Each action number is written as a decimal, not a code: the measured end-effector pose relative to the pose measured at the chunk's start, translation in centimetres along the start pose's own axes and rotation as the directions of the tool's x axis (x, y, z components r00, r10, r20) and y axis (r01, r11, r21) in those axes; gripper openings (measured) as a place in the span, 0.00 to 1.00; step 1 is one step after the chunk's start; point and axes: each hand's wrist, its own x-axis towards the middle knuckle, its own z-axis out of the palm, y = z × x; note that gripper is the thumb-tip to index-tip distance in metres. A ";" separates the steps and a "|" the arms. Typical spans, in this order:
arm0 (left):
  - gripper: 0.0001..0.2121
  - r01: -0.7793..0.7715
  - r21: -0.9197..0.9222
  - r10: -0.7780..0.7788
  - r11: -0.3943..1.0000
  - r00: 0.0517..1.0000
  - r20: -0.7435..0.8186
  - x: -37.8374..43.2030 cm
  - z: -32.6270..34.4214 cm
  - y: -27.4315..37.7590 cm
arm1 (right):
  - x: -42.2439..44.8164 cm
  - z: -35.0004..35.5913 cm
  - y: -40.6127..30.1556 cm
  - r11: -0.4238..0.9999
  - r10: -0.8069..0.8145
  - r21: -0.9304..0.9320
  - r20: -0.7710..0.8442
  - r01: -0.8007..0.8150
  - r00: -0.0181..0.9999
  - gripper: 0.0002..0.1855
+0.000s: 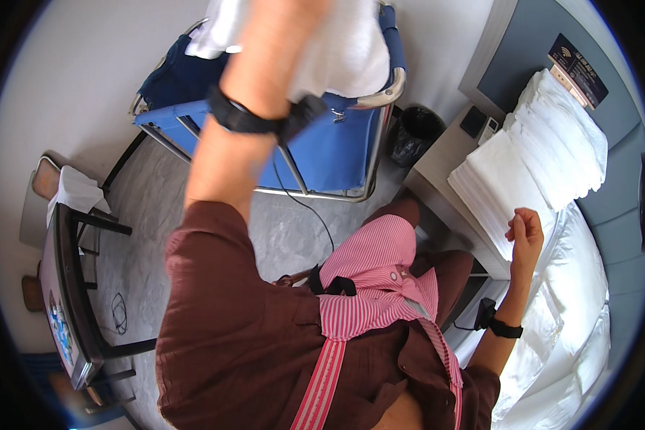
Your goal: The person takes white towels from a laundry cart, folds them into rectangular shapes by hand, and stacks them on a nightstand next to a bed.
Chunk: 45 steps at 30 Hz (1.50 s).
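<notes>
My left forearm stretches up across the picture with a black wrist strap and small device on it; the left hand itself is beyond the top edge. Beneath that arm, white towels (349, 54) lie in a blue fabric cart (328, 145) with a metal tube frame. At the right, my right hand (527, 231) is loosely curled with nothing visible in it. It hovers by a stack of folded white towels (500, 166), and whether it touches them is unclear. More folded white towels (567, 145) are piled against the headboard beside the first stack.
A wooden bedside cabinet (435, 166) carries a dark phone-like object (473, 121) and a white remote (488, 131). A lined black bin (416, 134) stands beside the cart. White bedding (575, 263) lies right. Left are a dark-framed table (80, 290) and a cable (119, 314) on the floor.
</notes>
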 end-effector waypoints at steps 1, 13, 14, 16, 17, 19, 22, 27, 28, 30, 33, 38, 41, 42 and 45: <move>0.03 0.123 -0.135 -0.122 0.983 0.992 0.011 -3.3 3.0 -2.3 | -0.4 0.8 -1.0 1.000 -0.015 0.016 -0.015 0.015 1.000 0.06; 0.04 0.051 0.425 -0.335 0.904 0.701 0.630 -20.3 6.5 -8.4 | 1.0 8.9 -2.7 0.825 -0.160 0.553 0.024 0.120 0.987 0.25; 0.04 -0.159 0.313 -0.088 0.936 0.756 0.648 -20.2 5.2 -8.5 | 1.1 9.0 -2.4 0.814 -0.171 0.568 0.035 0.122 0.985 0.21; 0.05 -0.273 0.350 0.072 0.896 0.868 0.492 -19.7 1.5 -8.0 | 1.7 10.3 -5.5 0.751 0.011 0.660 0.020 -0.022 1.000 0.22; 0.05 -0.347 0.466 0.146 0.814 0.898 0.415 -19.1 -1.1 -8.0 | 2.0 10.8 -6.9 0.705 0.104 0.704 0.017 -0.086 0.994 0.22; 0.10 -0.142 0.653 0.111 0.744 0.990 0.090 -18.5 -6.3 -8.5 | 2.3 10.8 -7.4 0.655 0.086 0.744 0.104 -0.135 0.991 0.21; 0.22 0.283 0.867 0.018 0.411 0.948 -0.318 -16.4 -12.3 -10.3 | 2.3 11.2 -8.5 0.641 0.104 0.756 0.092 -0.137 0.990 0.23; 0.20 0.428 0.691 -0.127 0.582 0.888 -0.443 -16.4 -14.1 -12.0 | 1.7 12.7 -11.9 0.597 0.126 0.795 0.045 -0.112 0.991 0.24; 0.20 0.442 0.618 -0.192 0.650 0.882 -0.430 -16.4 -14.2 -11.9 | 1.8 12.3 -11.9 0.559 0.077 0.823 0.072 -0.103 0.994 0.24; 0.19 0.410 0.654 -0.219 0.635 0.908 -0.357 -16.7 -14.2 -12.1 | 2.8 9.8 -10.8 0.400 -0.138 0.908 0.192 -0.123 0.972 0.24; 0.15 0.205 0.919 -0.136 0.336 0.976 -0.168 -17.3 -14.3 -12.8 | 3.0 7.4 -11.1 0.284 -0.349 0.953 0.209 -0.109 0.913 0.23; 0.03 0.004 0.980 0.011 0.197 1.000 -0.007 -17.1 -13.4 -13.1 | 1.0 4.5 -13.3 0.341 -0.396 0.935 0.051 0.095 0.917 0.21; 0.03 0.249 0.539 -0.110 0.804 0.955 -0.277 -16.5 -15.7 -15.5 | 0.4 2.7 -14.3 0.427 -0.290 0.860 -0.162 0.279 0.943 0.22; 0.04 0.371 0.311 -0.241 0.875 0.891 -0.384 -15.3 -16.1 -14.1 | 0.4 3.1 -15.3 0.516 -0.110 0.766 -0.385 0.383 0.917 0.22; 0.02 0.283 0.440 -0.012 0.852 0.852 -0.523 -11.1 -18.8 -9.1 | -0.4 -1.1 -15.8 0.650 0.154 0.645 -0.630 0.402 0.761 0.26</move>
